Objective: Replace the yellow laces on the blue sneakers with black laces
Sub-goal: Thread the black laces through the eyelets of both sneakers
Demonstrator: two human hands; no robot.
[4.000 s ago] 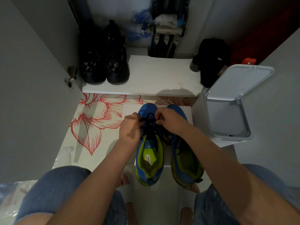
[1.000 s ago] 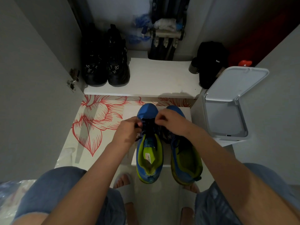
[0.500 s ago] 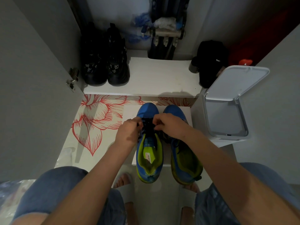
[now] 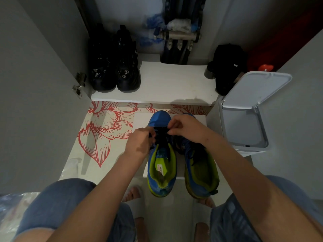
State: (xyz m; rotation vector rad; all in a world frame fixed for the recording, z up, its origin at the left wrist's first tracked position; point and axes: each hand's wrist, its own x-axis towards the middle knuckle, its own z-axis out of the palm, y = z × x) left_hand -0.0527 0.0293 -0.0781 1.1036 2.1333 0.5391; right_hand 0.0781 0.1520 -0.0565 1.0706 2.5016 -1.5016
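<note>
Pinching a black lace (image 4: 161, 132), left hand (image 4: 140, 144) and right hand (image 4: 186, 127) are seen over the left blue sneaker (image 4: 161, 161).

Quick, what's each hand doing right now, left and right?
Left hand: closed, pinching the black lace at the left side of the left sneaker.
Right hand: closed, pinching the same lace on the right side.

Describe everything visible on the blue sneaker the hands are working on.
The left blue sneaker lies flat on a white board, toe pointing away, beside its partner. Its upper is blue, apparently mesh, with a lime-green lining, an insole label and a yellow-green sole edge at the heel. Black laces cross the eyelets. The left hand and right hand pinch the lace from either side.
</note>
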